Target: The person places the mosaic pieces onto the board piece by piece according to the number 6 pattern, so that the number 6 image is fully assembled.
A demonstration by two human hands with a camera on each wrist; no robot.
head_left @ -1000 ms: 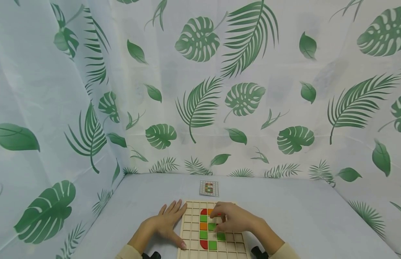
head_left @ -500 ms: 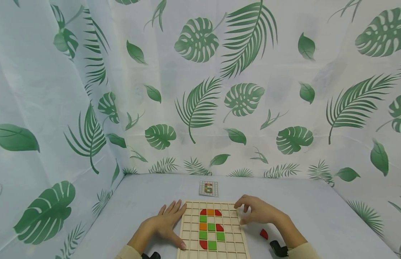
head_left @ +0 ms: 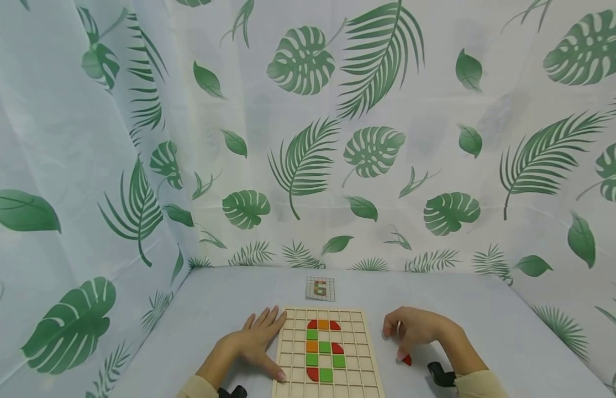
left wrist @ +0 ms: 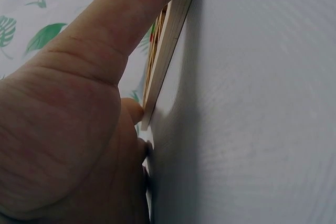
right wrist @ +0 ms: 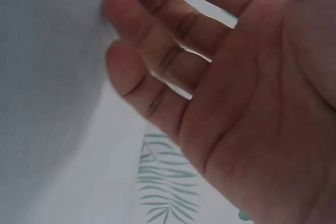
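Note:
In the head view, a wooden grid board (head_left: 359, 362) lies on the table, holding red, orange and green pieces laid out in a figure like a 6. My left hand (head_left: 257, 345) rests along the board's left edge, fingers spread and thumb on its rim; the left wrist view shows that thumb over the board's side. Right of the board, my right hand (head_left: 421, 328) hovers low with loosely bent fingers, its thumb tip beside or on a loose red quarter-round piece (head_left: 407, 361). Whether they touch is unclear. The right wrist view shows relaxed fingers (right wrist: 126, 66) and no piece between them.
A small printed card (head_left: 320, 289) with a coloured grid pattern lies behind the board. White curtains (head_left: 308, 232) with green leaves stand at the back and sides. Black wrist devices (head_left: 441, 376) sit at both wrists.
My right hand has moved from over the board to the right and down to the loose red piece. A red quarter-round piece it covered on the board now shows. The left hand stays put.

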